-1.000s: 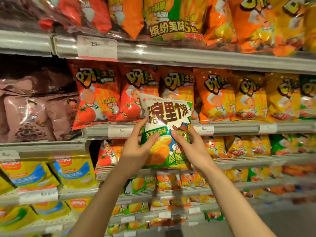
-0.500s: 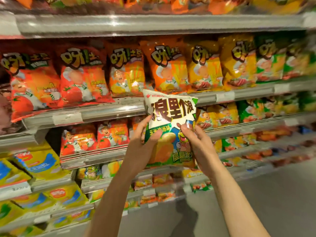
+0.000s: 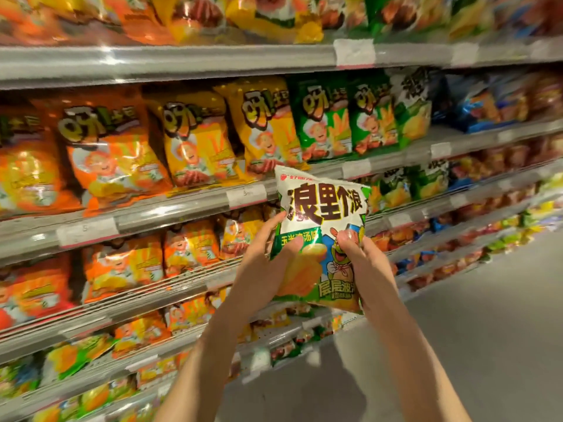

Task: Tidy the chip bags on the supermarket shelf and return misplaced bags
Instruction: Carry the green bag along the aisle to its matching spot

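Note:
I hold one white-and-green chip bag (image 3: 320,208) upright in front of the shelves, at centre frame. My left hand (image 3: 268,266) grips its lower left side, thumb on the front. My right hand (image 3: 362,263) grips its lower right edge. Behind it, the shelf row at bag height carries orange bags (image 3: 112,147), yellow bags (image 3: 262,126) and green bags (image 3: 323,117) standing side by side. Further right on that row stand white-and-green bags (image 3: 411,108) that look like the one I hold.
Grey metal shelf rails (image 3: 182,208) with price tags run diagonally down to the right, several tiers above and below. Blue and red bags (image 3: 487,102) fill the far right. Grey aisle floor (image 3: 487,330) lies at the lower right.
The view has swung right along the shelf: red and orange bags slid left, green and white-green bags came into sight. Both hands kept hold of the bag, which moved right with them.

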### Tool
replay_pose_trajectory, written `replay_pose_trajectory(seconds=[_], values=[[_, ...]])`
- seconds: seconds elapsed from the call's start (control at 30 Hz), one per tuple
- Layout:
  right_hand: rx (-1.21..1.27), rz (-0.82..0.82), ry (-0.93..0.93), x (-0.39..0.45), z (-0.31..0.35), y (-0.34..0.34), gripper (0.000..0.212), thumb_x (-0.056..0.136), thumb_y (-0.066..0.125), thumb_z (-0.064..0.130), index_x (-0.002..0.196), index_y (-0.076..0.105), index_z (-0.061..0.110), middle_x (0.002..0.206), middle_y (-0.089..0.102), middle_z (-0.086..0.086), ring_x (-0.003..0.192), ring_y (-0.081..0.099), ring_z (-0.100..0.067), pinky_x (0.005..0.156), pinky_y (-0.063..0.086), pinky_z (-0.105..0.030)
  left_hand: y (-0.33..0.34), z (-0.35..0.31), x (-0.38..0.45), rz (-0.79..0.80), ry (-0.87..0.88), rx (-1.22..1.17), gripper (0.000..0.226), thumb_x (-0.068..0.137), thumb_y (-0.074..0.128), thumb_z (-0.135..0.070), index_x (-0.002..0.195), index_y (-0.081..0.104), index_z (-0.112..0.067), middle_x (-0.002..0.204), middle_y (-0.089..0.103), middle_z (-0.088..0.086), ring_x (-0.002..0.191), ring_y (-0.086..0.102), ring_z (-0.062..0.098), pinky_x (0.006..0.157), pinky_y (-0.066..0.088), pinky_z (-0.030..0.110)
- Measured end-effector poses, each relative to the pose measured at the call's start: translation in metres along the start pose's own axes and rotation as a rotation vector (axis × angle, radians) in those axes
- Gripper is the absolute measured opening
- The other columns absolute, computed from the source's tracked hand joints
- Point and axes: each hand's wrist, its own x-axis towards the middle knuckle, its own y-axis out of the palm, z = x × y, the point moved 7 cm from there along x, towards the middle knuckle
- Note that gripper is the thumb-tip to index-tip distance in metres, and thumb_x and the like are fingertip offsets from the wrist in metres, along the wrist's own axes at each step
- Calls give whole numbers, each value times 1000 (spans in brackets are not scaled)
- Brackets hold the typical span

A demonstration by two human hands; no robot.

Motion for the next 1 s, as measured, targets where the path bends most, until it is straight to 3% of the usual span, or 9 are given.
replay_pose_trajectory(seconds=[0.07, 0.17, 0.33, 0.47, 0.57, 0.67, 0.8, 0.9, 1.0], values=[[1, -53, -6, 17, 7, -31, 39, 94, 68, 41, 125, 64, 19, 105, 79, -8, 93, 78, -29, 88, 60, -53, 31, 0, 23, 39, 8, 20, 55, 88, 69, -46, 139, 50, -41, 130, 65, -13, 111, 68, 7, 83, 60, 33], [-28, -125, -11, 48, 15, -76, 43, 88, 71, 51, 123, 65, 26, 104, 80, -6, 93, 78, -30, 88, 60, -56, 76, -1, 62, 67, 41, 68, 54, 92, 67, -43, 143, 48, -38, 127, 67, -13, 107, 69, 6, 85, 61, 37], [-44, -230, -38, 111, 39, -159, 87, 65, 81, 74, 139, 56, 34, 128, 72, -3, 107, 74, -25, 96, 57, -50, 161, -4, 139, 154, 55, 18, 48, 95, 65, -35, 140, 49, -38, 106, 71, -28, 95, 71, -2, 75, 60, 24], [-118, -265, -31, 167, 69, -210, 110, 57, 78, 84, 150, 42, 36, 136, 67, -2, 114, 71, -23, 103, 53, -52, 211, -8, 200, 145, 33, 29, 47, 88, 66, -56, 132, 48, -60, 119, 67, -24, 100, 70, 0, 86, 60, 35], [-140, -285, -46, 206, 94, -241, 113, 56, 77, 86, 150, 42, 34, 132, 69, -2, 111, 72, -22, 100, 55, -51, 245, -14, 236, 139, 52, -14, 46, 90, 66, -52, 131, 48, -59, 125, 65, -21, 102, 67, -4, 79, 58, 21], [-101, -245, -69, 231, 107, -256, 99, 64, 77, 79, 145, 49, 31, 119, 75, -2, 100, 76, -22, 91, 60, -51, 266, -20, 259, 119, 55, 23, 41, 90, 65, -52, 121, 45, -68, 131, 57, -24, 111, 61, -6, 76, 54, 13], [-87, -162, -136, 265, 125, -272, 29, 89, 70, 51, 112, 67, 34, 98, 80, 5, 90, 78, -18, 87, 62, -47, 288, -25, 288, 62, 87, 72, 43, 90, 63, -50, 125, 45, -64, 131, 55, -29, 109, 59, -11, 89, 55, 24], [-96, -79, -142, 296, 133, -288, 28, 89, 69, 53, 110, 69, 34, 103, 80, 2, 95, 77, -20, 93, 59, -51, 307, -24, 306, -15, 101, 73, 53, 84, 64, -55, 135, 48, -53, 139, 52, -24, 129, 52, 2, 106, 49, 39], [-116, -14, -137, 330, 138, -312, 33, 85, 70, 60, 108, 70, 37, 106, 79, 0, 98, 76, -22, 95, 57, -54, 330, -21, 325, -108, 102, 120, 55, 79, 64, -62, 132, 49, -55, 138, 53, -24, 131, 50, 5, 108, 47, 44]])
